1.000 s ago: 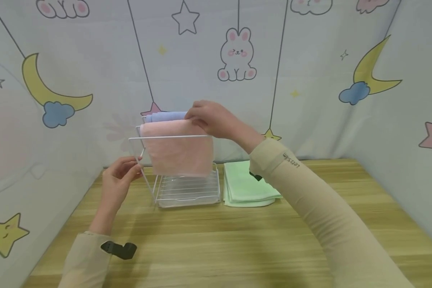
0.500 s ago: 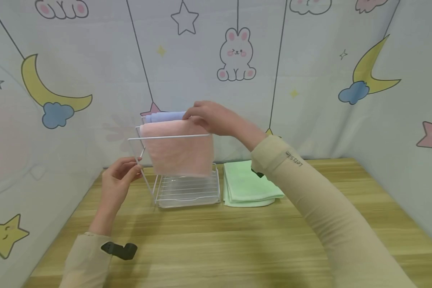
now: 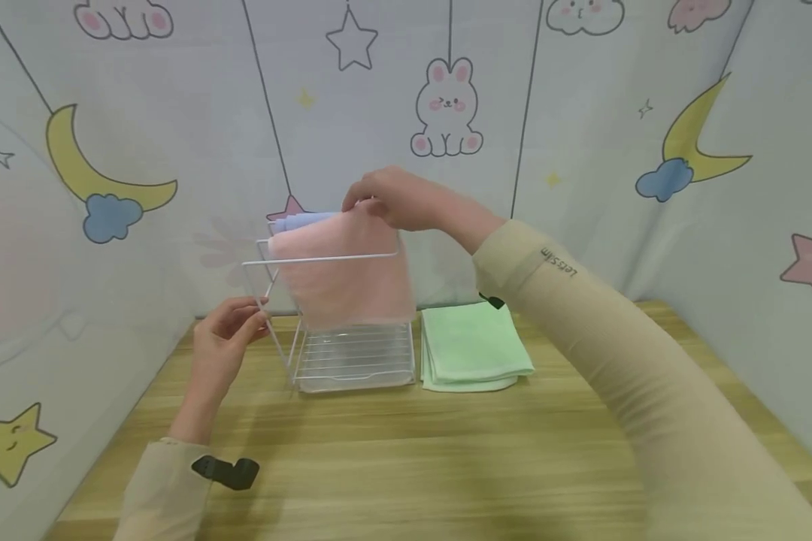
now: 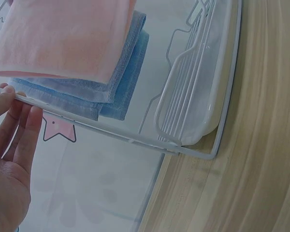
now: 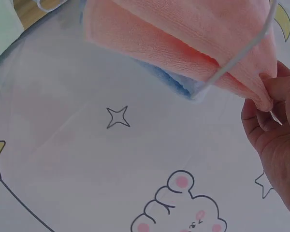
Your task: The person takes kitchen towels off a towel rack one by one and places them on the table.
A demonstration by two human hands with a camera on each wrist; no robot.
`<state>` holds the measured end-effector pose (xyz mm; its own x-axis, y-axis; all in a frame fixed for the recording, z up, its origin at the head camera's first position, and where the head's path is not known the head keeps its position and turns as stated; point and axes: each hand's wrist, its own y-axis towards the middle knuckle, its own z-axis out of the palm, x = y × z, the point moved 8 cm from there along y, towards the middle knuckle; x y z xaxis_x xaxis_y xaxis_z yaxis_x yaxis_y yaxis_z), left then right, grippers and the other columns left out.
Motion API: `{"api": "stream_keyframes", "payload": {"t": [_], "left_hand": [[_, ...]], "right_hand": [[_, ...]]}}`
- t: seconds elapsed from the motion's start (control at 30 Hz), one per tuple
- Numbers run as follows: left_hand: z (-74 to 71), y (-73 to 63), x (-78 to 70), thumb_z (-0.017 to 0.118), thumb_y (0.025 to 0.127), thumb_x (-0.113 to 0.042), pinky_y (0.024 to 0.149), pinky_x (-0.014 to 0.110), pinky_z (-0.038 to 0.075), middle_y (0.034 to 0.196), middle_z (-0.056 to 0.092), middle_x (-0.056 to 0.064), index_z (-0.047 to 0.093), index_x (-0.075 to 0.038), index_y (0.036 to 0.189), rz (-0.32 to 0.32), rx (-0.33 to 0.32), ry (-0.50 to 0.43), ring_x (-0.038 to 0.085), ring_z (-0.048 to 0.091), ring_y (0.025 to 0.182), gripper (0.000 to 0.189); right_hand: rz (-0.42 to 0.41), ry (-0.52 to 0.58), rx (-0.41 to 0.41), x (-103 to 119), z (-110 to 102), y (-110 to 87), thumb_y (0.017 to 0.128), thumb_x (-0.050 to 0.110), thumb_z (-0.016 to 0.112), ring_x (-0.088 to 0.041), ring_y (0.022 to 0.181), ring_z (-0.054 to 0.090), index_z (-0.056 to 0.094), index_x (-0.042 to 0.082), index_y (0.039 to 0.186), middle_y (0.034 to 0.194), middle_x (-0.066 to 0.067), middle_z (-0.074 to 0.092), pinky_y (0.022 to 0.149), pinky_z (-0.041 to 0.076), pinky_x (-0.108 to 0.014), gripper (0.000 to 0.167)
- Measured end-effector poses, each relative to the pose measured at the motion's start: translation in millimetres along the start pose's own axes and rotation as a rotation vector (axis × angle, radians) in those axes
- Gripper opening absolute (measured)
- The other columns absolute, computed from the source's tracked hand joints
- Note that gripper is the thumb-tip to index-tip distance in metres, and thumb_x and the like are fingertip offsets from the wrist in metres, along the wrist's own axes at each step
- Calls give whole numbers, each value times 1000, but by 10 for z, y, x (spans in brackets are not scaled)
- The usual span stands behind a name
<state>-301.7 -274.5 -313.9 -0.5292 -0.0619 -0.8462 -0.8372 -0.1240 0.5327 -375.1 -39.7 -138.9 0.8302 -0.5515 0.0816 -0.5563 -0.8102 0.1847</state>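
Note:
A pink towel [image 3: 345, 285] hangs folded over a bar of the white wire rack [image 3: 325, 258]. My right hand [image 3: 399, 197] pinches its upper right corner and holds that end raised, so its top edge slants upward to the right. In the right wrist view the thumb and fingers close on the bunched towel corner [image 5: 263, 99]. Behind it a blue towel [image 4: 128, 77] hangs on the rack, mostly hidden by the pink one in the head view. My left hand [image 3: 226, 338] grips the rack's left side wire between thumb and fingers.
Low in the rack is a wire shelf [image 3: 352, 353] over a clear tray [image 3: 359, 385]. A folded green towel [image 3: 477, 346] lies on the wooden table [image 3: 406, 466] just right of the rack. A printed cloth backdrop [image 3: 582, 98] rises behind and at both sides.
My right hand has risen, lifting the right end of the pink towel; its lower right corner has swung slightly right. My left hand keeps its hold on the rack.

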Motion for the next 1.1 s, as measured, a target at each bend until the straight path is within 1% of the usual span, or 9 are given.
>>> {"api": "stream_keyframes", "payload": {"t": [0.17, 0.3, 0.43, 0.57, 0.63, 0.77, 0.83, 1.03, 1.1], "left_hand": [[15, 8, 10, 64, 92, 4, 75, 17, 64, 99, 75, -12, 68, -4, 103, 4, -2, 7, 2, 70, 78, 14], [25, 11, 15, 63, 92, 5, 75, 18, 64, 100, 75, -12, 68, -4, 103, 6, -2, 1, 2, 70, 78, 15], [30, 16, 15, 63, 91, 7, 75, 19, 64, 100, 75, -12, 68, -4, 102, 13, -5, -4, 2, 70, 79, 16], [32, 27, 14, 63, 91, 8, 74, 19, 64, 99, 75, -11, 66, 4, 102, 19, -16, -12, 2, 70, 78, 12], [35, 29, 15, 63, 91, 8, 74, 19, 64, 98, 75, -12, 66, 4, 102, 20, -16, -12, 2, 70, 77, 12], [48, 23, 24, 63, 92, 7, 74, 19, 64, 98, 75, -12, 68, -4, 100, 13, -9, -22, 2, 70, 78, 15], [54, 22, 33, 63, 92, 7, 74, 19, 64, 98, 75, -12, 69, -7, 100, 10, -7, -28, 2, 70, 78, 18], [56, 40, 48, 64, 90, 8, 73, 19, 64, 97, 76, -11, 68, -1, 101, 18, -24, -33, 4, 70, 76, 15], [54, 46, 49, 64, 90, 8, 73, 19, 64, 97, 76, -10, 69, -2, 100, 22, -28, -30, 4, 70, 76, 15]], "right_hand": [[25, -7, -37, 9, -262, 31, 100, -1, 49, -22, 127, 54, 65, 12, 125, 132, -5, 64, 114, 46, -33, 33], [30, 16, -119, 27, -530, 7, 100, -1, 49, -21, 127, 55, 66, 12, 124, 132, -4, 65, 114, 47, -31, 32], [65, 7, -205, 38, -814, -62, 102, 4, 49, -18, 117, 58, 66, 13, 123, 128, -4, 66, 106, 51, -26, 29], [112, -18, -287, 29, -1046, -145, 103, 10, 49, -17, 108, 58, 66, 16, 124, 127, -2, 66, 96, 55, -23, 28], [115, -14, -343, 22, -1146, -189, 103, 11, 49, -17, 106, 59, 67, 15, 124, 126, -2, 67, 93, 56, -24, 27], [131, -24, -450, -9, -1342, -303, 103, 13, 49, -13, 104, 60, 67, 16, 123, 124, 2, 68, 92, 57, -21, 27], [152, -32, -481, -39, -1429, -373, 103, 13, 48, -11, 103, 60, 67, 18, 124, 123, 4, 68, 91, 57, -19, 28], [193, -95, -517, -168, -1622, -637, 104, 15, 46, -13, 103, 61, 68, 15, 124, 124, 1, 69, 93, 60, -26, 29], [214, -109, -529, -252, -1665, -741, 104, 17, 47, -14, 105, 61, 68, 15, 124, 125, -1, 68, 95, 60, -28, 29]]}}
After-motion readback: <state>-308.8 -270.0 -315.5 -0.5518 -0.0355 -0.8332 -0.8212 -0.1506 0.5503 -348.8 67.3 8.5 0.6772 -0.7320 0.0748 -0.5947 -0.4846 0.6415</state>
